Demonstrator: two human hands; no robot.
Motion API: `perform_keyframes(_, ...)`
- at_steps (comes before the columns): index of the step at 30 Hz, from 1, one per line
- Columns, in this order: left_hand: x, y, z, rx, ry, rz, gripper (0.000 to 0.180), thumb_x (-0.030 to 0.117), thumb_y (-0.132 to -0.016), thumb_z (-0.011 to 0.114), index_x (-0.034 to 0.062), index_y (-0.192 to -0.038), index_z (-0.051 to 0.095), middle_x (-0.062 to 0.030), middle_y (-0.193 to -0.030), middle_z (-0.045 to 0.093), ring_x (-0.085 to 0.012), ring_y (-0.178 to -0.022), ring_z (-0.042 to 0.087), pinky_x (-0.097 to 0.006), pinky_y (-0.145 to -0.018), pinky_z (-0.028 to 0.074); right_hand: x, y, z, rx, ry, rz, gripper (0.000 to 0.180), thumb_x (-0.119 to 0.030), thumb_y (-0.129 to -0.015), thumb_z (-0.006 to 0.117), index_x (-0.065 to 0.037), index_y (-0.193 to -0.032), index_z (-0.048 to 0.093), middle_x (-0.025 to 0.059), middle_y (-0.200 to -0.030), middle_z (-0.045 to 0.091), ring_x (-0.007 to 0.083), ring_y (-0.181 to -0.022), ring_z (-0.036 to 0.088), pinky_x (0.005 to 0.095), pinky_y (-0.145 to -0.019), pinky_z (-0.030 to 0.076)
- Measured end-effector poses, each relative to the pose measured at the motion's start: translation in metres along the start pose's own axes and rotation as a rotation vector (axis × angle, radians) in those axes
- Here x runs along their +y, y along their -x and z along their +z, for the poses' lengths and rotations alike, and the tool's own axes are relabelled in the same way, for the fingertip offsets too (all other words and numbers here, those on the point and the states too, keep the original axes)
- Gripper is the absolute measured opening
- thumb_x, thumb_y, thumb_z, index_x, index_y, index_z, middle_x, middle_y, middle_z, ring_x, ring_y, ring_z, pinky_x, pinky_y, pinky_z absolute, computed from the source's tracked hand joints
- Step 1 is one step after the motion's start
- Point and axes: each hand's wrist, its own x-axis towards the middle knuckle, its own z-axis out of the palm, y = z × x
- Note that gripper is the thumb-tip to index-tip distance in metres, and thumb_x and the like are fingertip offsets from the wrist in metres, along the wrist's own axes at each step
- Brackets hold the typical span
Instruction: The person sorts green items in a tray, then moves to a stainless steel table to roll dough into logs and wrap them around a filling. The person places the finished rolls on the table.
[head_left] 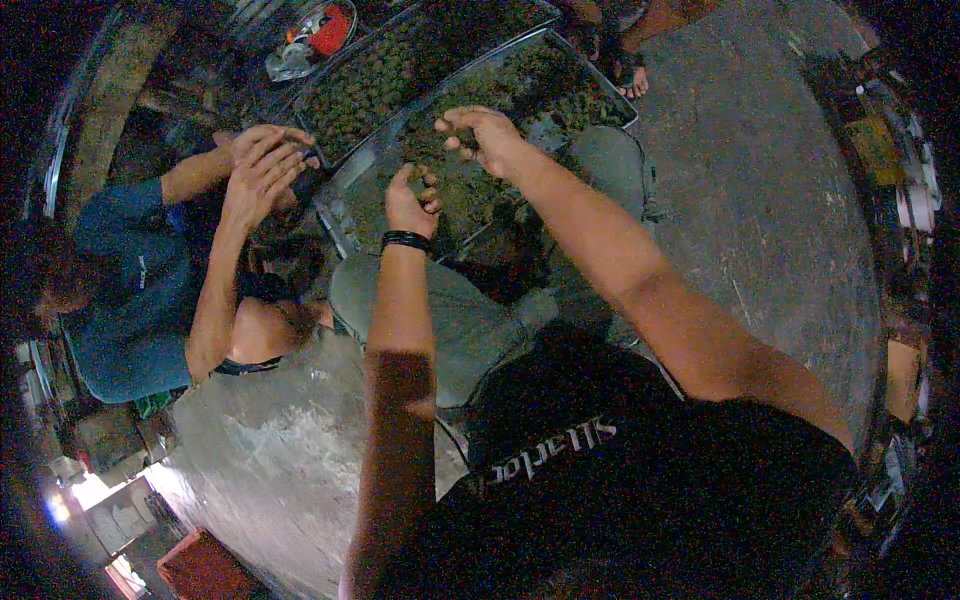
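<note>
Hands [445, 165] over tray [345, 205], lengthwise away

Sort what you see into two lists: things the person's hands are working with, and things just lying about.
In use: left hand and right hand, each pinching small greenish clumps; near tray under them.
Lying about: far tray, red-and-white bundle, reddish crate.
</note>
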Motion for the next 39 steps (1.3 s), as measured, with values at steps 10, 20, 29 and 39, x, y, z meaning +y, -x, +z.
perform_keyframes(10,0.006,0.019,-0.001,0.049,-0.119,0.074,0.021,0.032,-0.086,0.054,0.0122,-0.088,0.049,-0.0031,-0.069,0.052,-0.0110,-0.052,0.039,-0.025,-0.041,0.027,0.004,0.018,0.007,0.085,0.131,-0.050,0.032,-0.040,-0.085,0.060,-0.013,-0.071,0.052,-0.0011,-0.060,0.051,0.0098,-0.042,0.038,0.0264,-0.039,0.027)
perform_keyframes(20,-0.013,0.026,0.000,0.006,-0.015,0.029,0.018,0.030,-0.088,0.052,0.0125,-0.085,0.050,-0.0033,-0.067,0.053,-0.0117,-0.049,0.040,-0.025,-0.041,0.028,-0.003,0.031,-0.007,0.096,0.223,0.049,0.031,-0.042,-0.085,0.059,-0.011,-0.083,0.059,-0.0014,-0.074,0.060,0.0095,-0.061,0.049,0.0243,-0.052,0.036)
perform_keyframes(29,-0.017,0.021,0.001,0.016,-0.040,0.053,0.014,0.027,-0.087,0.053,0.0136,-0.091,0.050,-0.0037,-0.069,0.053,-0.0119,-0.052,0.041,-0.025,-0.041,0.030,-0.012,0.034,0.005,0.022,-0.139,0.127,0.026,-0.036,-0.087,0.056,-0.010,-0.091,0.059,0.0013,-0.074,0.059,0.0108,-0.057,0.050,0.0232,-0.042,0.032)
perform_keyframes(39,-0.028,0.031,0.004,-0.078,-0.015,0.050,0.016,0.027,-0.086,0.054,0.0128,-0.090,0.051,-0.0044,-0.070,0.054,-0.0117,-0.052,0.042,-0.024,-0.041,0.030,0.030,0.031,-0.024,0.103,0.774,-0.083,0.058,-0.054,-0.076,0.066,-0.002,-0.100,0.060,0.0071,-0.089,0.063,0.0169,-0.070,0.054,0.0337,-0.059,0.043)
